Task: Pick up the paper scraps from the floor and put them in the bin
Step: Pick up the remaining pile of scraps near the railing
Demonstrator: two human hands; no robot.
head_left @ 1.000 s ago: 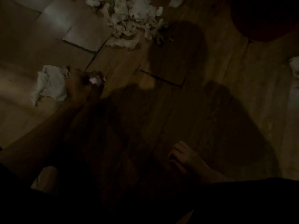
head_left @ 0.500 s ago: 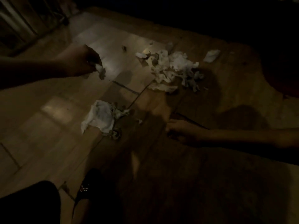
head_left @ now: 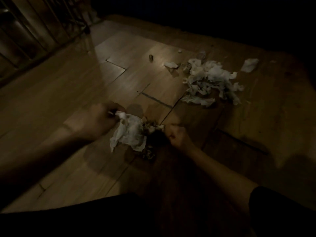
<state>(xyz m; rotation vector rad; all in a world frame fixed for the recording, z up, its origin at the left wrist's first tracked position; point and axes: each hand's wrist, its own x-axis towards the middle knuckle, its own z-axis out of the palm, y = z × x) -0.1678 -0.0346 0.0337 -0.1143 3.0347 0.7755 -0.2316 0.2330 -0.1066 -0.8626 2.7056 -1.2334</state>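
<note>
The wooden floor point(head_left: 71, 93) is lying broad and bare to the left, running up to a dark railing point(head_left: 34, 28) at the far left edge and fading into darkness along the top. A heap of torn paper scraps point(head_left: 210, 81) is sitting far right, well apart from both hands. A crumpled tissue point(head_left: 131, 132) is lying on the floor between the hands. The left hand point(head_left: 97, 122) is pinching a small white scrap point(head_left: 120, 114) at the tissue's upper corner. The right hand point(head_left: 177, 135) is curling closed just beside the tissue's right edge; what it is gripping cannot be told.
</note>
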